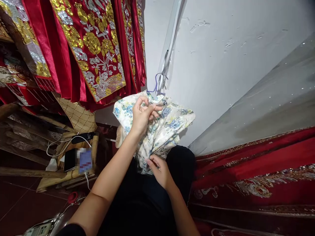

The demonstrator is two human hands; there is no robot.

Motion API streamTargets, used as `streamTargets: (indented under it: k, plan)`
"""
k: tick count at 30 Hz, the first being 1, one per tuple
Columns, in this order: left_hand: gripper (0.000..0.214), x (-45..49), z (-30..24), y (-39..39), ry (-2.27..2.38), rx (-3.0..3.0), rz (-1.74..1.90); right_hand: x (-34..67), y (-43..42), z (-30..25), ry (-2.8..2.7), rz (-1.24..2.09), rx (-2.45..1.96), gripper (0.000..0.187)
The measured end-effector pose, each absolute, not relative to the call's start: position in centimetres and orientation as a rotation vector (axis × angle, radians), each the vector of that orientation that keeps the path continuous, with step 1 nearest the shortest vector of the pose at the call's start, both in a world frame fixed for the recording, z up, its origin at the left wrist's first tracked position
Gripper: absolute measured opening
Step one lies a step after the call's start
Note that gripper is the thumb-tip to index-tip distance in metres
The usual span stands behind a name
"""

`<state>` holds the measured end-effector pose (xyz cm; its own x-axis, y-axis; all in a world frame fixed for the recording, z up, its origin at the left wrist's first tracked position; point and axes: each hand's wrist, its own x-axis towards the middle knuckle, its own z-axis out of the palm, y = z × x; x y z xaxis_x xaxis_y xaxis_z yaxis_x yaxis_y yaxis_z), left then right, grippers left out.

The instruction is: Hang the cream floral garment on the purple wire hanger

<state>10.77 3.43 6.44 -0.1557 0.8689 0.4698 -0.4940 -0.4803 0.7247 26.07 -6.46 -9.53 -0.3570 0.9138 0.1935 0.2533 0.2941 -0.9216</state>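
A white shirt (173, 123) with blue and yellow flowers hangs in front of me, collar upward, on a purple wire hanger (156, 86). In front of its upper part, just below the collar, is my left hand (144, 113). Its fingers are bent, with thumb and fingertips drawn together; anything between them is too small to make out. Lower down, my right hand (159, 168) pinches the gathered cloth of the shirt between thumb and forefinger. The shirt's lower end lies over my dark-clothed lap and is partly hidden by my hands.
A white metal rail (168, 49) runs up the wall behind the hanger. Red garments with gold and silver embroidery (98, 49) hang at upper left. On the left, a wooden stool (67, 177) bears a phone (70, 160) and white cables. Red beaded cloth (256, 183) fills the right side.
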Motion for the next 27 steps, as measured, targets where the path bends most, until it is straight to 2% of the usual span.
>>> streamTargets:
  k: [2, 7, 9, 13, 16, 22, 27]
  plan:
    - [0.038, 10.9, 5.7, 2.8, 0.557, 1.196, 1.782, 26.3, -5.1, -7.9, -1.694, 1.04, -1.067, 0.021]
    - [0.035, 11.4, 5.0, 2.6, 0.61, 1.33, 1.73, 26.5, 0.0, 0.8, -1.526, 0.831, -0.946, 0.054]
    - [0.033, 11.6, 5.1, 2.6, 0.617, 1.353, 1.711, 26.5, 1.6, 4.5, -1.619, 0.728, -0.891, 0.052]
    - [0.034, 11.5, 5.3, 2.5, 0.616, 1.35, 1.724, 26.5, 3.2, 8.9, -2.004, 0.502, -0.946, 0.031]
    - [0.033, 11.4, 5.0, 2.2, 0.617, 1.319, 1.761, 26.4, 3.9, 9.4, -2.164, 0.358, -0.943, 0.017]
    - [0.037, 12.6, 2.6, 1.8, 0.724, 1.294, 1.818, 26.7, 4.9, 7.5, -2.203, 0.198, -0.873, 0.017]
    - [0.038, 13.4, 0.8, 2.8, 0.814, 1.328, 1.828, 26.3, 5.1, 6.6, -2.071, 0.265, -0.843, 0.017]
